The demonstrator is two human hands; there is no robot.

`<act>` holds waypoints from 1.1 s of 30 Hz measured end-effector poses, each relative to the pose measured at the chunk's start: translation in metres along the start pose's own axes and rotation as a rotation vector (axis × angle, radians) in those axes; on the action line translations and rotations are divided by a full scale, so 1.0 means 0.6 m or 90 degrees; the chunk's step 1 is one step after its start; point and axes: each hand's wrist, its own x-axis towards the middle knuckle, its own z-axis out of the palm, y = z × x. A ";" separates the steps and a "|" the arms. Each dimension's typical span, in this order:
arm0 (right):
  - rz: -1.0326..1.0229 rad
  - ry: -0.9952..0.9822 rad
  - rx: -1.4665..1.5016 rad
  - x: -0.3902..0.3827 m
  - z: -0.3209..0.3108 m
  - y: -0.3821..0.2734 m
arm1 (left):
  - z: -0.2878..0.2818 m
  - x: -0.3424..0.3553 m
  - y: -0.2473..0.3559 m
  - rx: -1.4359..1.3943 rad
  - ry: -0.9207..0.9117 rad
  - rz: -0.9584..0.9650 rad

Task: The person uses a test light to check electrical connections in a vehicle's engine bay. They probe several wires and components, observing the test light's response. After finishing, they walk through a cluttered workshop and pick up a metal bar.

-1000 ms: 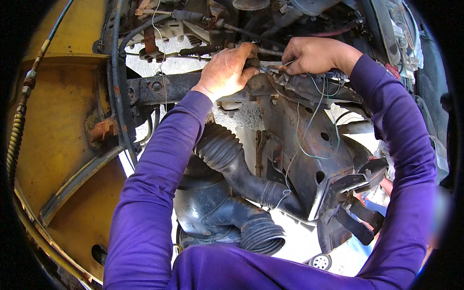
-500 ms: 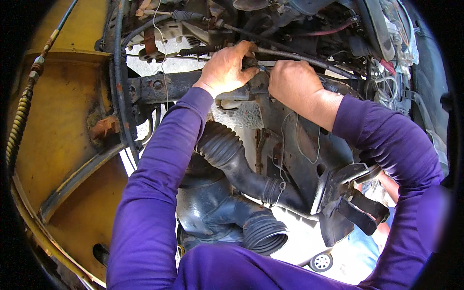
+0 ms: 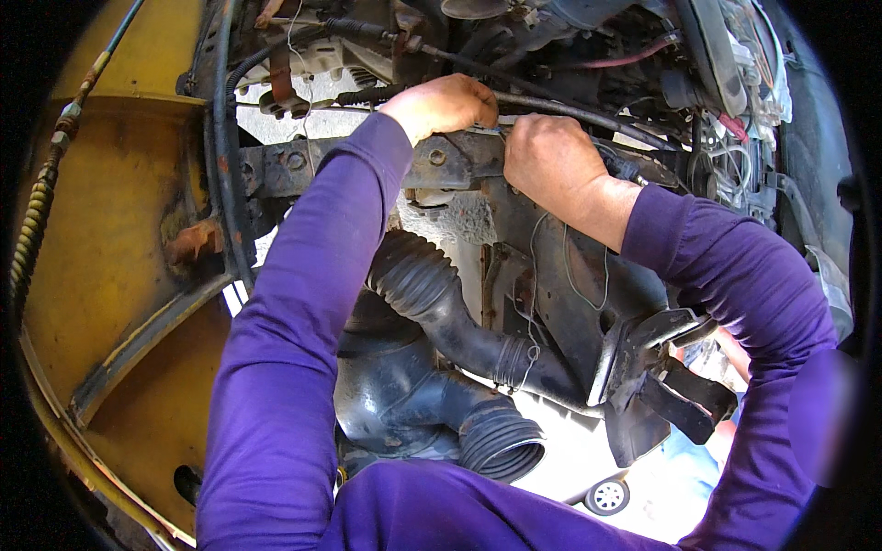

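Above a dark steel crossmember (image 3: pixel 381 165), my left hand (image 3: pixel 448 104) reaches in with its fingers curled down and closed. Just right of it, my right hand (image 3: pixel 554 151) is closed in a fist, its back turned up and its knuckles near the left fingertips. A short bit of something thin and bluish shows in the small gap between the hands; what either hand grips is hidden by the fingers. A dark cable with a sleeve (image 3: pixel 367 95) runs in beside my left hand, and a metal rod (image 3: pixel 588 117) passes just behind both.
Below my hands lies a black ribbed air hose (image 3: pixel 418 273) joined to a dark round housing (image 3: pixel 386 395). Thin loose wire (image 3: pixel 533 303) hangs down. A yellow panel (image 3: pixel 129 239) stands at the left. Wiring (image 3: pixel 740 165) bunches at the right, above a black bracket (image 3: pixel 657 376).
My left hand has rolled over and shifted slightly right; its thumb and fingers, apart before, are now curled down. My right hand has moved slightly left, closer to it.
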 end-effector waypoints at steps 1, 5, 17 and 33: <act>0.005 -0.005 -0.009 0.000 0.002 0.000 | -0.002 0.002 0.010 -0.020 -0.016 -0.028; 0.020 -0.095 0.055 0.012 -0.039 0.014 | -0.004 0.006 -0.008 -0.057 0.017 0.032; 0.232 -0.059 0.754 -0.017 -0.163 0.153 | 0.035 -0.016 -0.032 -0.037 0.133 0.139; 0.547 -0.175 1.326 -0.001 -0.169 0.043 | 0.016 0.020 -0.103 0.022 0.148 0.291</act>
